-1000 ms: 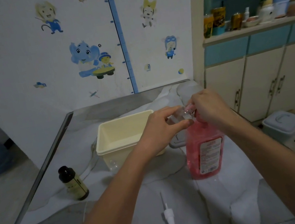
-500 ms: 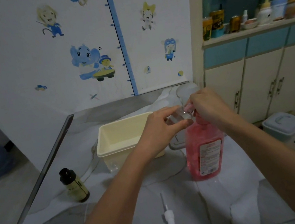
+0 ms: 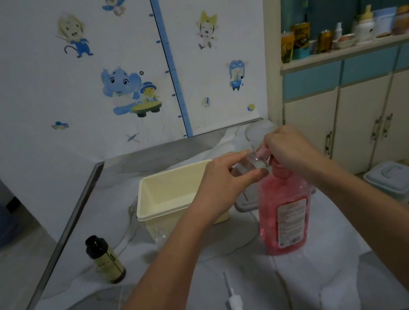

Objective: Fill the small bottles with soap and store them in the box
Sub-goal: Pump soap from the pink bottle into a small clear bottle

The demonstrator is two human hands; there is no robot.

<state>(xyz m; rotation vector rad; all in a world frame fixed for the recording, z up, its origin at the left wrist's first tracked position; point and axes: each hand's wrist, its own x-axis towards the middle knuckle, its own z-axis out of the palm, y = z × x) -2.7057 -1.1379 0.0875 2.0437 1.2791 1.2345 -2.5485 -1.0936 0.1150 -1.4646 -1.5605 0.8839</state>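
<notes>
A large pink soap bottle (image 3: 284, 211) with a pump stands upright on the table. My left hand (image 3: 225, 178) holds a small clear bottle (image 3: 250, 164) tilted against the pump's nozzle. My right hand (image 3: 288, 148) rests on top of the pump head, which it hides. A cream plastic box (image 3: 166, 191) sits open just behind my left hand. A white spray cap with its tube (image 3: 235, 303) lies on the table near me.
A dark brown bottle (image 3: 105, 259) stands at the left on the white cloth. A grey lid (image 3: 246, 202) lies behind the soap bottle. The table's metal edge (image 3: 58, 246) runs along the left. Cabinets and a lidded white bin (image 3: 391, 176) are at the right.
Both hands stay at the pump with the small bottle; the view has only shifted slightly.
</notes>
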